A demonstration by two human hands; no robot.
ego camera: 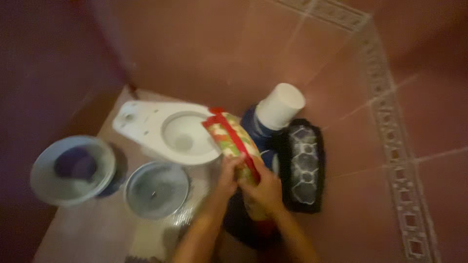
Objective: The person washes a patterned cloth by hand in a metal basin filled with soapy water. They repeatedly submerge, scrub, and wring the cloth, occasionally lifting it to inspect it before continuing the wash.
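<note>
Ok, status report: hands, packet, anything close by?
Left hand and right hand both gripping red-edged patterned packet. White toilet bowl directly beyond. Two grey buckets left.

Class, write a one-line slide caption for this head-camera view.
Both hands, left hand and right hand, grip a red-edged patterned packet above a white toilet bowl.

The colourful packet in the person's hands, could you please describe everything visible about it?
The packet is a long, soft-looking pouch, patterned green, yellow and white with a red stripe and red top edge. It tilts upward over the white toilet bowl. The left hand and right hand grip its middle together. Blur hides finer detail.
</note>
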